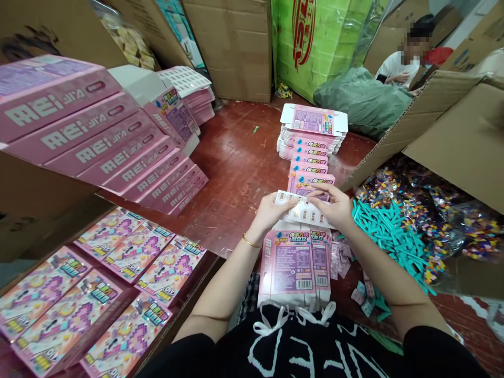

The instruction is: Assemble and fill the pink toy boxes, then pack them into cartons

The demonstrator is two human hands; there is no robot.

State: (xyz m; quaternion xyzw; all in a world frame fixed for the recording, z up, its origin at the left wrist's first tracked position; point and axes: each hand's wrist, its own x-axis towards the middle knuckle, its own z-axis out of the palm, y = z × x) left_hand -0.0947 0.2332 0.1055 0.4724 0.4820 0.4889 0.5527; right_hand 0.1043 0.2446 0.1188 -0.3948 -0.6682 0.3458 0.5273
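Observation:
A white sheet of oval stickers [301,214] is held up in front of me. My left hand [268,211] grips its left end, thumb on top. At the sheet's upper right, my right hand [335,206] has its thumb and fingers closed on the edge; whether a loose sticker is pinched there is too small to tell. Just below, flattened pink and purple cartons [293,265] rest against my lap. Beyond the sheet, a row of overlapping cartons [311,161] runs away to a pile of flat cartons [311,119].
Pink boxes [137,149] stand stacked at left, above an open case of packed boxes [102,299]. On the right, a cardboard carton [452,168] holds bagged beads [452,220] and teal sticks [394,236]. A person [397,68] sits behind a green sack [362,97].

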